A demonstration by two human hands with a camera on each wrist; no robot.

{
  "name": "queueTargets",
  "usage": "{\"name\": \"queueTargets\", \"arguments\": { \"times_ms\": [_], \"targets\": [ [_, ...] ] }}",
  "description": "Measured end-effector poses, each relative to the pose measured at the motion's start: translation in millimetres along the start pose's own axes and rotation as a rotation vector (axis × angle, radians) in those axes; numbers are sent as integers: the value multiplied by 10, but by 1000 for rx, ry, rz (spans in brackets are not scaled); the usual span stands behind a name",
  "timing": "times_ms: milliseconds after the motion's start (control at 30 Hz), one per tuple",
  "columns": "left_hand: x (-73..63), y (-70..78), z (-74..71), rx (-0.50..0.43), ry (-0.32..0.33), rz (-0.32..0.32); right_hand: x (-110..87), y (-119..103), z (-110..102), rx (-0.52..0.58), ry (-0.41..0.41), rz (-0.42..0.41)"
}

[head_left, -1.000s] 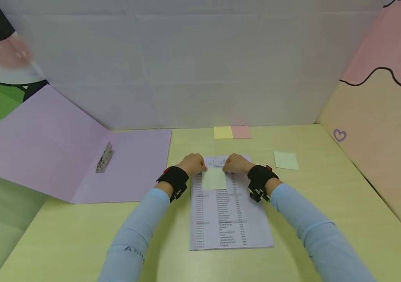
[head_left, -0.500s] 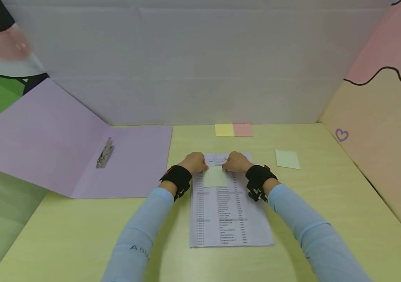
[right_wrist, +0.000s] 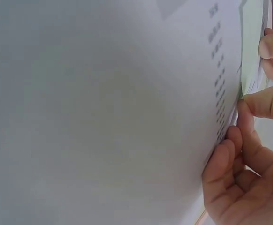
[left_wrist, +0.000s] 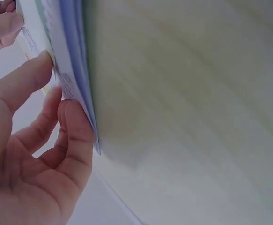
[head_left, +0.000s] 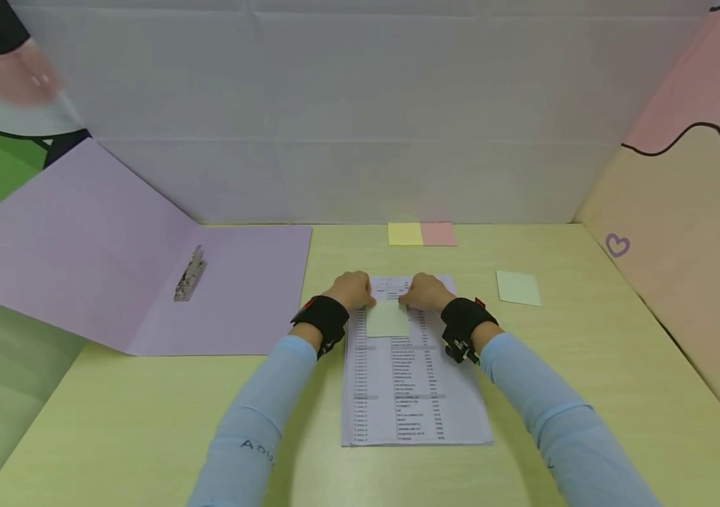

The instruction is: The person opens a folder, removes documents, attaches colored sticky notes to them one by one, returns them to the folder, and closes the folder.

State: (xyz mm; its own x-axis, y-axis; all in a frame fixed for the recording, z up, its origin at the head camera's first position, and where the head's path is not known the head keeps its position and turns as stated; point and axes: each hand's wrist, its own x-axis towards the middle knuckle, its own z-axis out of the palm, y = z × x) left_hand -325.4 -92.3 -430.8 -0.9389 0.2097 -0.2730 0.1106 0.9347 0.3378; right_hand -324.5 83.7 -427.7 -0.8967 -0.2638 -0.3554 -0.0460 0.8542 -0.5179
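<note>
A pale green sticky note (head_left: 388, 321) lies over the upper part of a stack of printed sheets (head_left: 419, 401) on the table. My left hand (head_left: 351, 290) pinches the note's upper left corner, its thumb on the note's edge in the left wrist view, with other fingers against the sheets. At the opposite corner, my right hand (head_left: 428, 291) grips the note (right_wrist: 252, 42) between thumb and forefinger. The right hand's remaining fingers are curled and rest on the printed page (right_wrist: 127, 108). Both wrists wear black bands.
To the left a purple folder (head_left: 252, 289) stands spread, its cover leaning up, with a metal clip (head_left: 191, 274) inside. Yellow (head_left: 405, 234) and pink (head_left: 438, 234) sticky notes lie at the back edge. Another pale green note (head_left: 518, 288) lies at right. A grey wall (head_left: 360, 113) closes the back.
The head view has shifted slightly. Both hands keep their hold on the sticky note, which stays at about the same place on the sheets.
</note>
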Motion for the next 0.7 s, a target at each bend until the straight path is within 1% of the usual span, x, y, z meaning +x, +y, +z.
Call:
{"name": "queueTargets", "arguments": {
  "times_ms": [67,100,200,300,500,600,700],
  "targets": [
    [-22,11,-27,-26,10,-13,-7,-9,-5,-2,-2,1],
    [-93,58,-79,-37,1,-40,-11,-14,-7,-2,-2,0],
    [-168,80,-123,-61,33,-42,-33,-30,-19,2,-4,-7],
    [-203,76,-148,-85,36,-41,-63,-46,-38,6,-2,-16],
    [-228,32,-147,-200,-21,-42,-103,-73,-32,-29,-13,-21],
    [-247,23,-154,-205,-44,-33,-89,-101,16,-83,6,2],
    [-263,21,-169,-186,-52,-22,-42,-144,83,-160,46,46]
  ]
}}
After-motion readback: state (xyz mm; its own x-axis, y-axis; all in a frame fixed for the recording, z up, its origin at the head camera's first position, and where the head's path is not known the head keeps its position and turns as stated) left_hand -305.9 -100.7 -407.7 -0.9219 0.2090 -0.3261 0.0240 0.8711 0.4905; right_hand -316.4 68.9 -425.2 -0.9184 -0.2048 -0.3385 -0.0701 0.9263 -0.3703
